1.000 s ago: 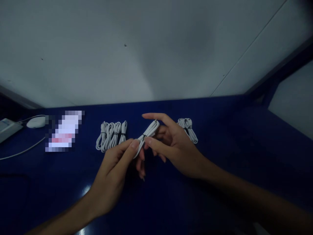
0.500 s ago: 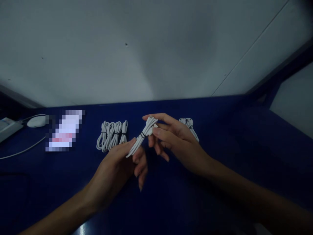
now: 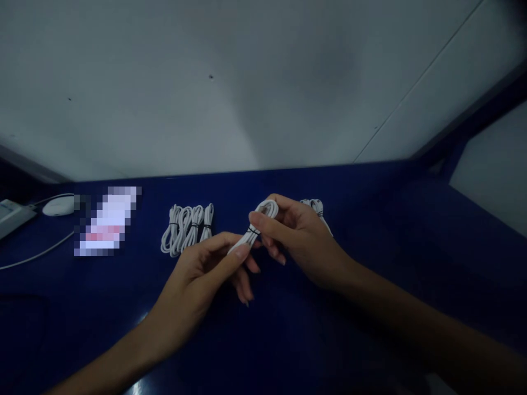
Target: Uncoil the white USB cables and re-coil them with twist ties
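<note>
The person's left hand (image 3: 201, 271) pinches the near left end of a coiled white cable (image 3: 249, 237) bound by a dark tie (image 3: 253, 231); the right hand (image 3: 302, 236) grips its far right end. On the blue table (image 3: 288, 340), similar tied bundles (image 3: 187, 230) sit to the left, and another bundle (image 3: 314, 206) is partly hidden behind the right hand. Farther left lie a bright pixelated object (image 3: 107, 219) and a rounded white device (image 3: 58, 206).

Dim gray wall (image 3: 164, 88) behind glossy blue tabletop (image 3: 288, 340)
</note>
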`<state>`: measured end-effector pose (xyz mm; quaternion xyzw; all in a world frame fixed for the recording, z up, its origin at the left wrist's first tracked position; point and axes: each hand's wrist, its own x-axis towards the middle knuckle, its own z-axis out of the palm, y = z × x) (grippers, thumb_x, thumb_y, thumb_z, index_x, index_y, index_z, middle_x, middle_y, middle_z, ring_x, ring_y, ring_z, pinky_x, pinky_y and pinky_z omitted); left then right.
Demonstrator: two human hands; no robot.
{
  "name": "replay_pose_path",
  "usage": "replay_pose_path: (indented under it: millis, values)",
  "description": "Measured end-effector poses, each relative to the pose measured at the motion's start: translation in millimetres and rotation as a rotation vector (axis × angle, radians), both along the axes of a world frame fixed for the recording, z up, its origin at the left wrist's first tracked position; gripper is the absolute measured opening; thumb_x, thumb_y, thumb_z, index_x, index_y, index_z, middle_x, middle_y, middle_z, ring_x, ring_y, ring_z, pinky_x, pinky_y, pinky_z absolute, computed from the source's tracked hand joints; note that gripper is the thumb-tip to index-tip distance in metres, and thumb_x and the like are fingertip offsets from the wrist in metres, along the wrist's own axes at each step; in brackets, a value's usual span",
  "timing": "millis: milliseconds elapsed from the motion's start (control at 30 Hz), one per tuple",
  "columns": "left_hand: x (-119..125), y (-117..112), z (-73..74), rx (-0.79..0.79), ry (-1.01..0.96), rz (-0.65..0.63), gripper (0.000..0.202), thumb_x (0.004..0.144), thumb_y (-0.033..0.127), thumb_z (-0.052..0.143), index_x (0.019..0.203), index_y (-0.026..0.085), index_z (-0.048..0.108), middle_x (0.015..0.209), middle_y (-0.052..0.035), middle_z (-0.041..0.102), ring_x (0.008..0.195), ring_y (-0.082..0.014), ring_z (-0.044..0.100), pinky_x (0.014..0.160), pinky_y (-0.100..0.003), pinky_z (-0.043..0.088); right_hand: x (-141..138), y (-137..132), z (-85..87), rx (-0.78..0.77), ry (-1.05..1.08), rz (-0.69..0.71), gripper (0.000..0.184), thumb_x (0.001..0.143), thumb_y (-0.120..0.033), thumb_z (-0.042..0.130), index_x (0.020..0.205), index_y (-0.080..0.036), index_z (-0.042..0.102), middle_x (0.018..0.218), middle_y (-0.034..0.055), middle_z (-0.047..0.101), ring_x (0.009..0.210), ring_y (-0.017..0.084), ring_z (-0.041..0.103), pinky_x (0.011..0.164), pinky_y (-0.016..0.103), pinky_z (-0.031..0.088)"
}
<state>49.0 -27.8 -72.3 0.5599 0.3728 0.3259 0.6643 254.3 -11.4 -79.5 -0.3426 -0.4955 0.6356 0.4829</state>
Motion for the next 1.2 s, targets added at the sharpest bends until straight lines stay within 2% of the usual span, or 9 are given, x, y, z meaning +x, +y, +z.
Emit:
replay_pose_path:
  millis: [133, 300, 400, 533, 667, 833, 1000, 1067, 1200]
  values:
    - [-1, 2, 2.5, -0.037, 0.001, 0.0, 0.029, 0.111, 0.039, 0.067, 0.099, 0.018, 0.082, 0.088, -0.0038, 0.081, 0.062, -0.0116, 0.074, 0.063, -0.02, 0.06, 0, 1, 0.6, 0.003, 0.012, 0.023, 0.024, 0.102, -0.042, 0.08, 0.1, -0.02, 0.073, 0.074, -0.0036, 0.066, 0.057, 0.007, 0.056, 0.047, 0.015, 0.044]
    - [-2, 1, 3.9, 0.009, 0.061, -0.017, 0.047, 0.112, 0.04, 0.064, 0.074, 0.015, 0.074, 0.059, 0.0001, 0.068, 0.05, -0.0078, 0.063, 0.054, -0.016, 0.05, 2, 4, -0.7, -0.001, 0.053, 0.068, 0.031, 0.106, -0.049, 0.074, 0.119, -0.022, 0.08, 0.074, -0.0038, 0.061, 0.057, 0.007, 0.054, 0.045, 0.016, 0.04]
    - [-4, -2, 2.1, -0.025, 0.031, -0.036, 0.052, 0.115, 0.042, 0.057, 0.073, 0.015, 0.071, 0.062, -0.0015, 0.067, 0.054, -0.0095, 0.064, 0.056, -0.017, 0.05, 5, 6, -1.7, 0.029, 0.043, 0.121, 0.033, 0.105, -0.045, 0.077, 0.128, -0.023, 0.08, 0.07, -0.0046, 0.06, 0.055, 0.007, 0.049, 0.043, 0.017, 0.034]
    - [-7, -8, -0.9, -0.21, -0.162, -0.141, 0.039, 0.115, 0.044, 0.053, 0.098, 0.017, 0.076, 0.071, 0.0004, 0.063, 0.056, -0.0115, 0.062, 0.06, -0.023, 0.057, 8, 7, -1.6, 0.02, -0.035, 0.255, 0.03, 0.105, -0.043, 0.077, 0.124, -0.021, 0.08, 0.063, -0.0065, 0.053, 0.053, 0.008, 0.043, 0.045, 0.019, 0.027]
    - [-10, -13, -1.3, -0.291, -0.185, -0.239, 0.041, 0.115, 0.042, 0.049, 0.125, 0.015, 0.079, 0.07, -0.0022, 0.066, 0.058, -0.0153, 0.068, 0.062, -0.027, 0.06, 5, 5, 1.5, -0.001, -0.057, 0.303, 0.026, 0.104, -0.045, 0.076, 0.111, -0.02, 0.077, 0.064, -0.0071, 0.053, 0.051, 0.008, 0.038, 0.045, 0.02, 0.028]
    - [-12, -12, 0.6, -0.312, -0.224, -0.217, 0.052, 0.117, 0.041, 0.042, 0.117, 0.011, 0.084, 0.064, -0.0035, 0.065, 0.053, -0.0147, 0.066, 0.06, -0.027, 0.059, 10, 1, 30.8, -0.022, -0.128, 0.042, 0.032, 0.101, -0.051, 0.076, 0.094, -0.021, 0.07, 0.075, -0.0017, 0.059, 0.06, 0.011, 0.052, 0.047, 0.021, 0.035]
    - [-20, -9, 2.7, -0.279, -0.223, -0.188, 0.052, 0.116, 0.042, 0.045, 0.108, 0.011, 0.086, 0.063, -0.0028, 0.064, 0.054, -0.0135, 0.064, 0.062, -0.026, 0.059, 46, 1, 65.5, 0.017, -0.504, -0.322, 0.037, 0.102, -0.051, 0.074, 0.083, -0.02, 0.068, 0.068, -0.0013, 0.056, 0.052, 0.01, 0.044, 0.046, 0.025, 0.032]
    - [-22, -10, 2.4, -0.28, -0.224, -0.183, 0.052, 0.117, 0.04, 0.044, 0.105, 0.011, 0.086, 0.064, -0.0028, 0.063, 0.054, -0.0132, 0.063, 0.063, -0.026, 0.059, 61, 2, 68.8, 0.001, -0.684, -0.379, 0.036, 0.103, -0.05, 0.071, 0.084, -0.02, 0.071, 0.059, -0.003, 0.049, 0.049, 0.011, 0.042, 0.047, 0.027, 0.033]
    - [-22, -11, 1.0, -0.324, -0.248, -0.181, 0.053, 0.117, 0.039, 0.042, 0.104, 0.011, 0.085, 0.065, -0.0029, 0.063, 0.055, -0.0136, 0.062, 0.063, -0.027, 0.059, 79, 3, 56.8, -0.024, -0.98, -0.351, 0.035, 0.105, -0.05, 0.064, 0.094, -0.019, 0.077, 0.063, 0.0003, 0.061, 0.053, 0.015, 0.053, 0.053, 0.032, 0.04]
